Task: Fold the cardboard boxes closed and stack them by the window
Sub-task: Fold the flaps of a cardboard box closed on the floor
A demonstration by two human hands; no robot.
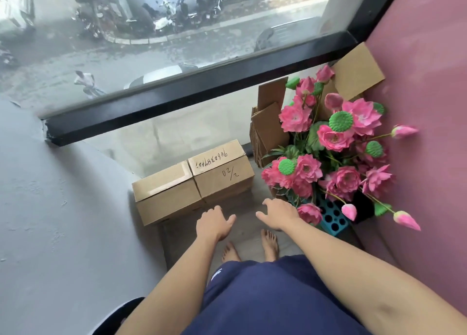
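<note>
Two closed brown cardboard boxes stand side by side on the floor against the window [177, 43]. The left box [165, 195] is plain. Black handwriting marks the right box [222, 170]. My left hand [213, 223] hovers just in front of the boxes with relaxed fingers and holds nothing. My right hand [278, 213] hangs beside it, fingers loosely spread, empty, close to the flowers. Neither hand touches a box.
Pink artificial lotus flowers [336, 152] fill the right corner beside a teal perforated block [331, 218]. Flat cardboard sheets [267, 124] lean against the glass behind them. A grey wall [50, 208] is at left, a pink wall [429, 81] at right. My bare feet [252, 246] stand below the hands.
</note>
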